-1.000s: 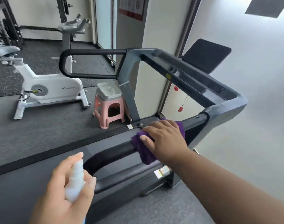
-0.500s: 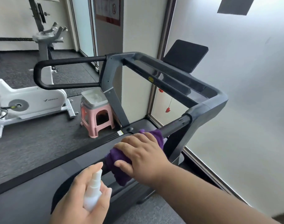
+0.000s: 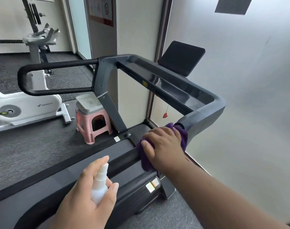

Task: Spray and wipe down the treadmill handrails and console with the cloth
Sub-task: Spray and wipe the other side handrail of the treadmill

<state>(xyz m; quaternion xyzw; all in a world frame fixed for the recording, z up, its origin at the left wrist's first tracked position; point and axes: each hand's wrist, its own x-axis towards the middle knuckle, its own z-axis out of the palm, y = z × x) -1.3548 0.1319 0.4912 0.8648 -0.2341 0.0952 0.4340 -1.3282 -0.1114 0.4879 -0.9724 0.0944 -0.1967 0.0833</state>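
Observation:
My right hand (image 3: 164, 146) grips a purple cloth (image 3: 182, 136) wrapped over the near black handrail (image 3: 124, 158) of the treadmill, close to where the rail meets the grey console frame (image 3: 207, 113). A small white spray bottle (image 3: 99, 184) is held in my left hand (image 3: 86, 200), low in the middle, with the index finger up at its nozzle. The far handrail (image 3: 47, 80) loops out to the left. A dark screen (image 3: 181, 57) stands on top of the console.
A pink stool (image 3: 93, 123) with a white box on it stands left of the treadmill upright. A white exercise bike (image 3: 25, 108) sits further left on the dark floor. A frosted glass wall (image 3: 248, 96) runs along the right. A red safety clip (image 3: 165, 115) hangs under the console.
My right hand has slid the purple cloth along the near handrail toward the console end. My left hand with the bottle has stayed low, and the view has shifted slightly.

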